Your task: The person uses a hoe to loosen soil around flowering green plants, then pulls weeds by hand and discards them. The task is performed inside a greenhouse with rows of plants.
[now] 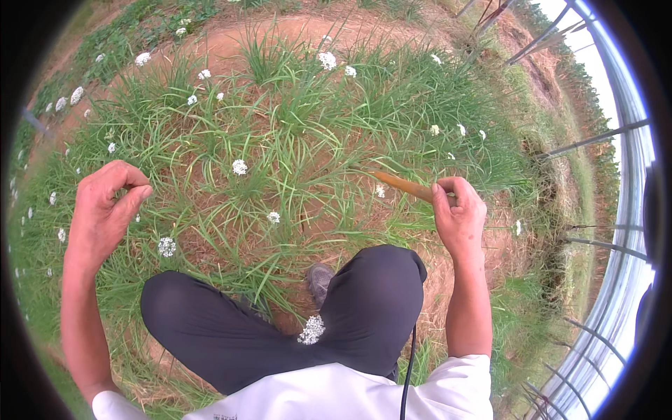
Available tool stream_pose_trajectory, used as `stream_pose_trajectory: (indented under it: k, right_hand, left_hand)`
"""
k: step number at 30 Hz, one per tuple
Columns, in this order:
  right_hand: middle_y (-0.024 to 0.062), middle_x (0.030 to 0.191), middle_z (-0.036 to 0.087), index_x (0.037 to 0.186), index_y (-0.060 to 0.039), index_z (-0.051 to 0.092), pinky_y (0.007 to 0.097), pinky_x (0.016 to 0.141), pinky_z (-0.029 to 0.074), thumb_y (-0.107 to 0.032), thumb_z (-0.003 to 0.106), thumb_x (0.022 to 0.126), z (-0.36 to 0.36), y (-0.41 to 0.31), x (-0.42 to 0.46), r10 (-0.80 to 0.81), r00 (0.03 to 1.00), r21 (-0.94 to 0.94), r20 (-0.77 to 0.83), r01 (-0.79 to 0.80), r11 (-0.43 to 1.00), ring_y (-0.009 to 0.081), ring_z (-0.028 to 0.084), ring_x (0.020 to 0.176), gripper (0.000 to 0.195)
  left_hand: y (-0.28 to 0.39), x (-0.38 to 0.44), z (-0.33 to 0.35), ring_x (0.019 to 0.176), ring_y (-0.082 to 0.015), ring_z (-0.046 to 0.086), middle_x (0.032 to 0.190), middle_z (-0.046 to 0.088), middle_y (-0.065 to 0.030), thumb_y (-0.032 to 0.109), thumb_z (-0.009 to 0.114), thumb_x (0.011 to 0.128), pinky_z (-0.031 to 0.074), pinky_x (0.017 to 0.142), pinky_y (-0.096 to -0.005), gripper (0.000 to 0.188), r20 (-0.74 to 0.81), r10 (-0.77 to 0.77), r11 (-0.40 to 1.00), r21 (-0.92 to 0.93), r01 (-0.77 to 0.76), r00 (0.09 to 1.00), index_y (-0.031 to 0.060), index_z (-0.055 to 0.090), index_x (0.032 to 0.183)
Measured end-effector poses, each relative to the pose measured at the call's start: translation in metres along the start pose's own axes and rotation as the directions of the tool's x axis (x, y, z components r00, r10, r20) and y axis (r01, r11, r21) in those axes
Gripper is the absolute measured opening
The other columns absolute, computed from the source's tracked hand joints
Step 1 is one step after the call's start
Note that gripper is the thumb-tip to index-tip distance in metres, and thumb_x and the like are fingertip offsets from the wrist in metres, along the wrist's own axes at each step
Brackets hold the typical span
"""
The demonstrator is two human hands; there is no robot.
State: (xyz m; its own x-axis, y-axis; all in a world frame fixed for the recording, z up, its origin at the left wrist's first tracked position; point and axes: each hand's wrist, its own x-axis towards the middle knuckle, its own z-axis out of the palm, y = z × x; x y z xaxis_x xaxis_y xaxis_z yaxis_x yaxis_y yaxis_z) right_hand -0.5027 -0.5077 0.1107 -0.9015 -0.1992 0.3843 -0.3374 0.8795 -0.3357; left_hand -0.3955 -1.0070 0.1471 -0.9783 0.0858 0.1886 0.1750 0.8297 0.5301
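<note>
My left hand [107, 210] is raised at the left, over the green leaves. Its fingers are curled, thumb against the index finger, and nothing shows between them. In my right hand [461, 212] is the wooden handle [401, 185] of a hand tool, pointing left and away from me. A dark, thin end shows at the handle's tip, but its shape is hard to make out against the leaves. Before me grow clumps of garlic chives [294, 142] with narrow leaves. White flower heads [239, 167] stand among them, one [312, 331] in front of my lap.
My bent knees [378, 283] and one shoe [319, 283] are close to the plants. A black cable [408, 373] hangs beside my right leg. Bare reddish soil [226, 42] lies beyond the clumps. Metal hoops [593, 139] and plastic sheeting [625, 252] edge the right side.
</note>
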Motion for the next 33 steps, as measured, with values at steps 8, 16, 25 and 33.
stream_pose_trajectory:
  k: [8, 16, 25, 33]
  right_hand:
    - [0.0135, 0.094, 0.07, 0.103, -0.0047, 0.068, 0.0397, 0.072, 0.056, -0.016, 0.08, 0.085, -0.017, 0.039, -0.04, 0.054, 0.998, 0.185, 0.018, -0.057, 0.981, 0.0319, 0.069, 0.082, 0.024]
    - [0.0109, 0.093, 0.07, 0.094, -0.0044, 0.066, 0.0366, 0.076, 0.058, -0.009, 0.084, 0.077, 0.047, 0.067, -0.023, -0.068, 0.989, 0.456, -0.135, 0.123, 0.881, 0.0285, 0.07, 0.087, 0.025]
    - [0.0126, 0.088, 0.069, 0.089, -0.0081, 0.066, 0.0427, 0.074, 0.056, -0.022, 0.076, 0.089, 0.122, 0.096, 0.003, 0.177, 0.965, 0.648, 0.193, -0.261, 0.716, 0.0312, 0.069, 0.083, 0.017]
    - [0.012, 0.086, 0.062, 0.083, -0.0055, 0.056, 0.0452, 0.069, 0.052, -0.022, 0.072, 0.09, 0.124, 0.064, 0.01, 0.0, 0.99, 0.66, 0.141, -0.094, 0.745, 0.0375, 0.063, 0.08, 0.024]
  left_hand:
    - [0.093, 0.074, 0.08, 0.079, -0.0354, 0.063, 0.082, 0.063, -0.0143, 0.016, 0.074, 0.087, 0.051, 0.071, -0.045, 0.017, 0.296, 0.188, 0.968, 0.108, -0.228, 0.936, 0.0032, 0.065, 0.093]
    - [0.09, 0.085, 0.128, 0.075, -0.0258, 0.066, 0.082, 0.068, -0.0142, 0.014, 0.073, 0.087, 0.052, 0.07, -0.038, 0.018, 0.361, -0.154, 0.971, -0.117, 0.208, 0.92, -0.0017, 0.07, 0.094]
    - [0.06, 0.107, 0.168, 0.073, -0.0096, 0.059, 0.078, 0.067, -0.0038, 0.01, 0.071, 0.09, 0.049, 0.067, -0.0291, 0.014, 0.421, -0.335, 0.901, -0.119, 0.417, 0.843, -0.0026, 0.069, 0.096]
    - [0.055, 0.108, 0.179, 0.066, -0.0059, 0.05, 0.072, 0.058, 0.0025, 0.008, 0.068, 0.092, 0.042, 0.059, -0.0252, 0.009, 0.416, -0.31, 0.909, -0.134, 0.395, 0.855, -0.0006, 0.065, 0.091]
